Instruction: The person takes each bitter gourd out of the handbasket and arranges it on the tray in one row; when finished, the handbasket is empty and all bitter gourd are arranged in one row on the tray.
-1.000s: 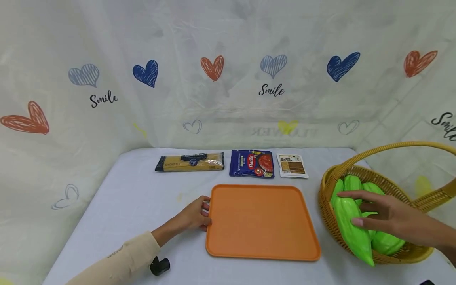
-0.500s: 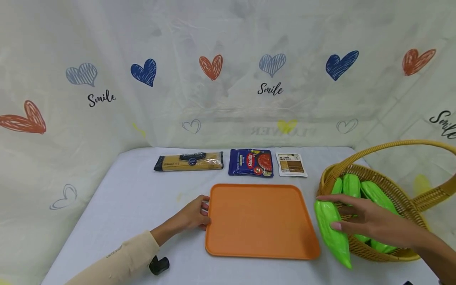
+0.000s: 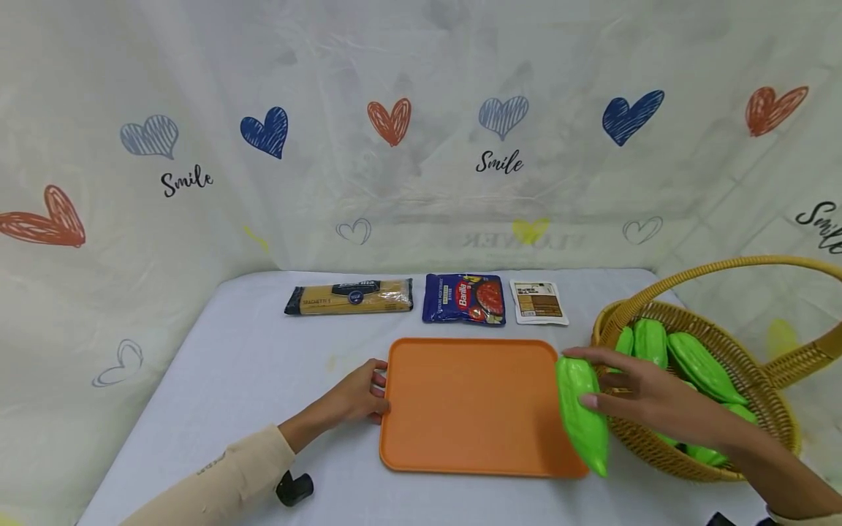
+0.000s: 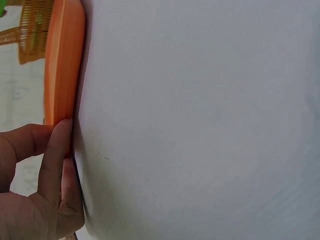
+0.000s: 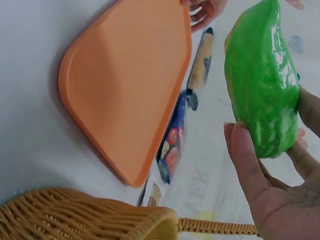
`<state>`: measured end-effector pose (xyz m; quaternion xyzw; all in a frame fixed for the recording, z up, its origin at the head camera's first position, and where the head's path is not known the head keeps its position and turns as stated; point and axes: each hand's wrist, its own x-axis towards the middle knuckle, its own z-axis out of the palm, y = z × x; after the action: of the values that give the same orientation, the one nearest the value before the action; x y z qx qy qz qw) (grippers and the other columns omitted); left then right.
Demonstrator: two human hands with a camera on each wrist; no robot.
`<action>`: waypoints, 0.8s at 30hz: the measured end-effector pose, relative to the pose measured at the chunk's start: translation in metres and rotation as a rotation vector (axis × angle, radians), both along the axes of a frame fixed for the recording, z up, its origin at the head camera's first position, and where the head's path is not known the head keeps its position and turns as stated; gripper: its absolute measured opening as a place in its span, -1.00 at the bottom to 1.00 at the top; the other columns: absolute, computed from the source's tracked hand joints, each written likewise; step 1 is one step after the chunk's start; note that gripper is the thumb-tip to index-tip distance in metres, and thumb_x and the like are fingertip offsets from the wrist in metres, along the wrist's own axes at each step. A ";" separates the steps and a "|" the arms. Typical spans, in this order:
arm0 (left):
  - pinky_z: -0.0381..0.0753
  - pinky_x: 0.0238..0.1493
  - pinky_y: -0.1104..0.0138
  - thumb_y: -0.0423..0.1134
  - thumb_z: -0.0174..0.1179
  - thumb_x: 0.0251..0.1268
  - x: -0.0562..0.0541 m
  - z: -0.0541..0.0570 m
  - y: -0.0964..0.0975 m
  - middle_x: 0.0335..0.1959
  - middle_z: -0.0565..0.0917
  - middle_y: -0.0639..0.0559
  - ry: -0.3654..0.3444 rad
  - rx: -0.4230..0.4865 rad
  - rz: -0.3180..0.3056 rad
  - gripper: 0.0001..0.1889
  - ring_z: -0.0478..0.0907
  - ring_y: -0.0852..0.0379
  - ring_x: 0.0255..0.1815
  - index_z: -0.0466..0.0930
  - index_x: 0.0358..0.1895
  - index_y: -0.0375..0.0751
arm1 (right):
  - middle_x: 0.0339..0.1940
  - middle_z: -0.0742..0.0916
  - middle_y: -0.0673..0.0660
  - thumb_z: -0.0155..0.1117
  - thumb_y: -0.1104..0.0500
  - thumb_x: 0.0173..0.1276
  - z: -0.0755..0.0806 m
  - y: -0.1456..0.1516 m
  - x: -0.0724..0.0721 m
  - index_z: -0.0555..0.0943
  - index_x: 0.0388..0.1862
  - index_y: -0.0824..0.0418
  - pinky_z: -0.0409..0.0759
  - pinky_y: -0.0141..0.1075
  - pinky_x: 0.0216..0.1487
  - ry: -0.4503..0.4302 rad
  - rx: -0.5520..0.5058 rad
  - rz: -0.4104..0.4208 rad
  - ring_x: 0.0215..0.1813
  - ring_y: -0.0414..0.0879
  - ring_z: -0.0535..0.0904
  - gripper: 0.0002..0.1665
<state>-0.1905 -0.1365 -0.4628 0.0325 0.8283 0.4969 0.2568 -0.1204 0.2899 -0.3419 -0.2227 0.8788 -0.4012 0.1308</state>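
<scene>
My right hand (image 3: pixel 651 394) holds a bright green bitter melon (image 3: pixel 582 413) between thumb and fingers, over the right edge of an orange tray (image 3: pixel 473 409). Its bumpy, glossy skin shows in the right wrist view, where the bitter melon (image 5: pixel 262 85) points away from the palm. At the tray's left edge, my left hand (image 3: pixel 358 394) grips the rim; the left wrist view has its fingers (image 4: pixel 52 160) against the orange side. Several more bitter melons (image 3: pixel 707 365) lie in a wicker basket (image 3: pixel 634 446) on the right, partly hidden behind my right hand and forearm.
Along the back of the white-covered table lie a spaghetti pack (image 3: pixel 355 296), a blue Barilla sauce pouch (image 3: pixel 463 299) and a small white packet (image 3: pixel 539 303). The basket's tall handle (image 3: pixel 730 264) arches up at the right. A small black object (image 3: pixel 294 489) lies near my left sleeve.
My right hand has lifted the bitter melon out from the basket and moved it left to the tray's right edge. My left hand has stayed on the tray's rim.
</scene>
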 end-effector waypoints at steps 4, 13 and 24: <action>0.79 -0.38 0.24 -0.52 0.36 0.07 0.001 0.000 0.001 0.01 0.49 -0.15 -0.003 0.013 0.008 -0.21 0.55 0.06 -0.14 0.22 0.42 -0.30 | 0.44 0.46 0.15 0.26 0.08 0.46 -0.003 -0.008 -0.004 0.37 0.45 -0.14 0.71 -0.28 0.07 0.032 0.001 -0.016 0.29 -0.01 0.59 -0.38; 0.80 -0.38 0.24 -0.52 0.33 0.05 0.002 -0.001 0.000 -0.01 0.48 -0.15 -0.001 0.021 0.013 -0.23 0.55 0.06 -0.15 0.25 0.39 -0.31 | 0.47 0.37 0.30 0.24 0.07 0.48 -0.012 -0.022 -0.012 0.31 0.50 0.02 0.73 -0.23 -0.05 -0.101 -0.093 -0.012 0.12 0.01 0.67 -0.34; 0.80 -0.32 0.24 -0.48 0.34 0.09 0.000 0.001 -0.002 0.04 0.48 -0.15 -0.017 0.025 0.004 -0.24 0.56 0.05 -0.13 0.23 0.41 -0.31 | 0.36 0.45 0.32 0.28 0.05 0.45 -0.029 -0.047 -0.028 0.32 0.50 0.04 0.67 -0.16 0.07 -0.158 -0.132 0.038 0.22 0.21 0.56 -0.31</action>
<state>-0.1901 -0.1385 -0.4617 0.0297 0.8199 0.5080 0.2625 -0.1486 0.2425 -0.3706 -0.2154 0.8330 -0.4720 0.1923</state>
